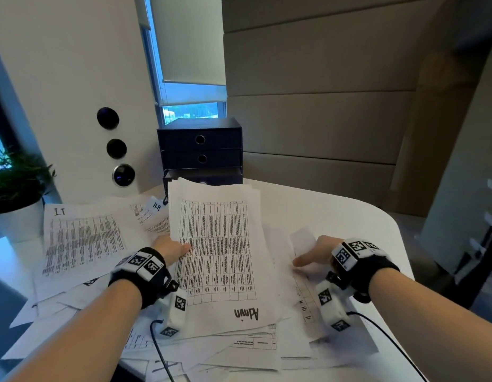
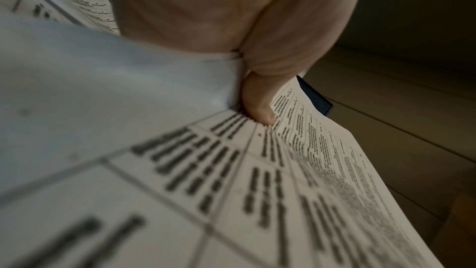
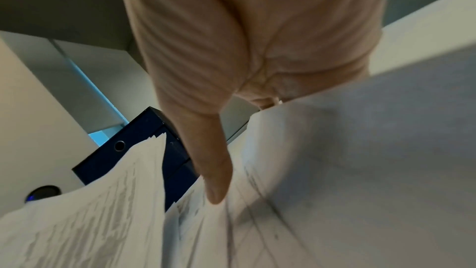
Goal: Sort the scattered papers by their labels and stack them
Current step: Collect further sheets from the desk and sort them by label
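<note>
A thick stack of printed sheets (image 1: 220, 244), hand-labelled "Admin" at its near edge, lies tilted over the scattered papers (image 1: 239, 348). My left hand (image 1: 178, 249) pinches the stack's left edge, its thumb (image 2: 257, 105) on the top printed table (image 2: 257, 191) and the fingers hidden underneath. To the right, my right hand (image 1: 308, 255) holds a loose sheet (image 1: 302, 238) whose edge is raised. Its thumb (image 3: 216, 180) lies on the sheet (image 3: 360, 160), which hides the fingers behind it. A sheet marked "IT" (image 1: 82, 241) lies at the left, and one marked "HR" (image 1: 154, 213) is half covered.
A dark blue drawer box (image 1: 200, 147) stands at the back of the white table (image 1: 349, 216), its lowest drawer pulled out behind the stack. A potted plant (image 1: 16, 188) stands at the far left. The table edge curves round at the right.
</note>
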